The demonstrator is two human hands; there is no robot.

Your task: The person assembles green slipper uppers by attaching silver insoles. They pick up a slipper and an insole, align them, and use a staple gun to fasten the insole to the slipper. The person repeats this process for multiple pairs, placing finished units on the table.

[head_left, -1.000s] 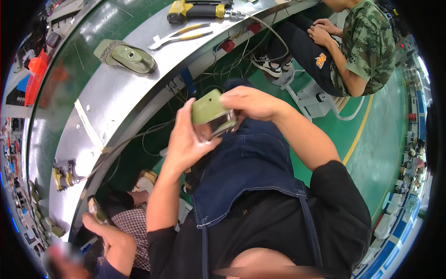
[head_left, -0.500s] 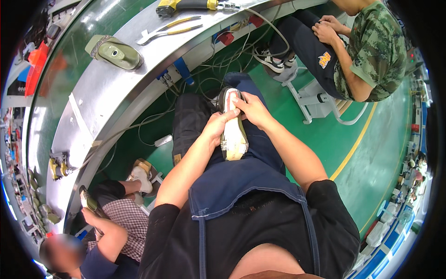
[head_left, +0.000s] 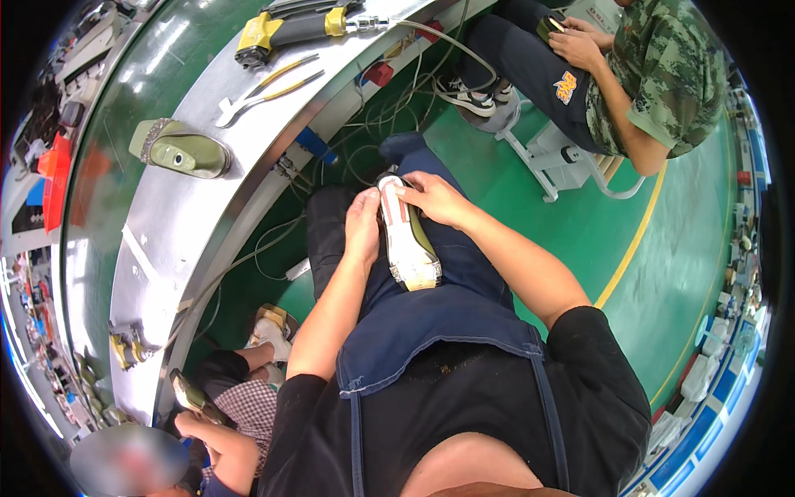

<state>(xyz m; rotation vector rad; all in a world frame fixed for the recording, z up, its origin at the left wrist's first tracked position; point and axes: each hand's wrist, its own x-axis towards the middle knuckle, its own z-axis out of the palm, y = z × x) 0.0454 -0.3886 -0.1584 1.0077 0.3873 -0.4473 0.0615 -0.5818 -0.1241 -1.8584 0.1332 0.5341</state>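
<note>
An unfinished shoe lies sole side up across my lap, its pale underside showing and green upper material along its right side. My left hand grips the left edge of its far end with bent fingers. On the opposite edge, my right hand holds the same end, its thumb laid over the underside. The fingertips beneath the shoe are hidden. The near end rests by my blue apron.
On the curved metal bench to my left lie a green shoe, yellow-handled pincers and a yellow-black air tool. A hose trails from it. One person sits at right, another at lower left.
My left hand has shifted from the shoe's middle to the far end's left edge. My right thumb now lies nearer the right edge. The view has moved slightly; the person at right now holds something.
</note>
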